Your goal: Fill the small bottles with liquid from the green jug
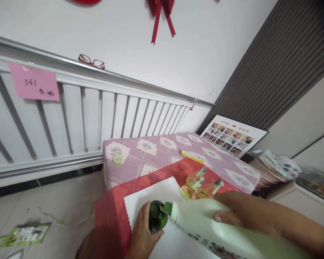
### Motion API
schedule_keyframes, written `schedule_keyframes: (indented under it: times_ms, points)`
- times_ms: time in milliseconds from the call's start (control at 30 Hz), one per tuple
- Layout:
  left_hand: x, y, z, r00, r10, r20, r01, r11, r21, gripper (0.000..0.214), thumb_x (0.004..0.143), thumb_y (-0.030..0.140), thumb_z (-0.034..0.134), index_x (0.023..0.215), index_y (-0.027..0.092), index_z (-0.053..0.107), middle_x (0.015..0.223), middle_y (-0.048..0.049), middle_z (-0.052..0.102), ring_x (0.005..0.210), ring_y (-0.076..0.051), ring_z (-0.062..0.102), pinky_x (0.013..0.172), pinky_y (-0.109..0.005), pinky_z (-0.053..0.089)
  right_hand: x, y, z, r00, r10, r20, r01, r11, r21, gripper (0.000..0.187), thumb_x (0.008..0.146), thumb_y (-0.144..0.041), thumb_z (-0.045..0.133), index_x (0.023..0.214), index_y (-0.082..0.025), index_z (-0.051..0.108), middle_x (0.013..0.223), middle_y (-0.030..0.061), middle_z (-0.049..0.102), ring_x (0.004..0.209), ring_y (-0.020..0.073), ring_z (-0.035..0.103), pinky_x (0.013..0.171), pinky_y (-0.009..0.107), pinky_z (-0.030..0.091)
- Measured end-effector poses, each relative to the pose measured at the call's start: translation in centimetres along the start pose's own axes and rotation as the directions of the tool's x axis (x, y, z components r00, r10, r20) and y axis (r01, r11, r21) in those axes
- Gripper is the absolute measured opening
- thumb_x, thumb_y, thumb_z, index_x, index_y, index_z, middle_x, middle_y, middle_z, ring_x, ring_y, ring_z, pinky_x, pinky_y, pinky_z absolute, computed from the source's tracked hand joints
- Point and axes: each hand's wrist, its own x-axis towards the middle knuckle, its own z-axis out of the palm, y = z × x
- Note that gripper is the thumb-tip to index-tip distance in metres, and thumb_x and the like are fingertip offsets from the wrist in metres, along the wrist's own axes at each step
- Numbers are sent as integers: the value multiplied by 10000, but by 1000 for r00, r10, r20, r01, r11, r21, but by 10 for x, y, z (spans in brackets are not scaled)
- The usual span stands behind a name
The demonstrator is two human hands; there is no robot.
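Observation:
My right hand grips a large pale green jug tipped on its side, its white neck and green spout against the mouth of a small dark green bottle. My left hand is wrapped around that small bottle, holding it on a white sheet over a red cloth. Just behind stand two clear yellowish pump bottles. A light green cap lies at the far left of the table.
The table has a pink patterned cover, with a yellow flat object on it. A white radiator with glasses and a pink note stands behind. A photo board leans right. Papers lie on the floor.

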Motion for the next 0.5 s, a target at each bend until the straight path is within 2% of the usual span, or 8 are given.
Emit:
schedule_keyframes:
  times_ms: [267, 500]
  points:
    - [-3, 3, -2, 1000, -19, 22, 19, 1000, 10, 960, 634, 223, 670, 1519, 109, 316, 1627, -173, 398, 1522, -309, 358, 1292, -473, 273, 0, -2, -1, 1000, -3, 7, 4, 1000, -26, 616, 804, -748, 453, 933, -196, 694, 990, 155, 784, 894, 359, 731, 750, 433, 551]
    - [-1, 1, -1, 1000, 5, 4, -5, 1000, 10, 950, 634, 213, 677, 1513, 122, 329, 1618, -166, 415, 1517, -305, 366, 1291, -466, 276, 0, 3, -1, 1000, 10, 9, -10, 999, -34, 548, 828, -712, 455, 918, -217, 674, 978, 135, 784, 892, 344, 732, 734, 416, 551]
